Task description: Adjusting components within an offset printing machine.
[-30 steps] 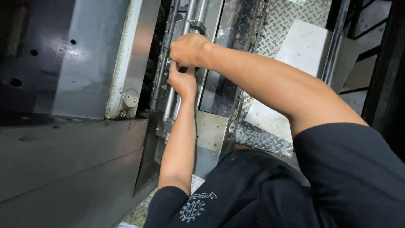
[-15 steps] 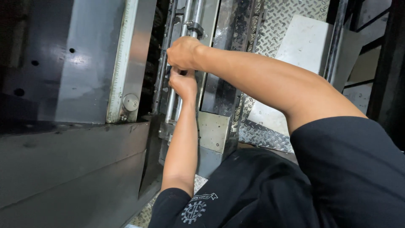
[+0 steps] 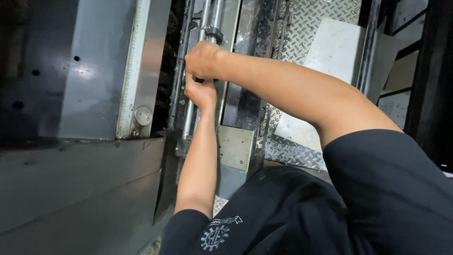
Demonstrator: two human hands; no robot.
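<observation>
Both my hands are up against a pair of thin vertical metal rods [image 3: 188, 120] that run along a machine's frame. My right hand [image 3: 203, 59] reaches in from the right and is closed around the rods just under a small metal clamp [image 3: 214, 34]. My left hand [image 3: 201, 92] comes straight up from below and grips the same rods right beneath the right hand, touching it. The fingers of both hands are hidden behind the rods, so anything small held there cannot be seen.
A grey steel panel with a ruled strip [image 3: 130, 71] and a round knob [image 3: 143, 115] stands left of the rods. A square metal plate [image 3: 234, 148] sits below them. Diamond-tread flooring [image 3: 306, 28] and a pale flat sheet [image 3: 330, 61] lie to the right.
Both hands stay clenched on the rods in the same spot. Only the view has shifted slightly.
</observation>
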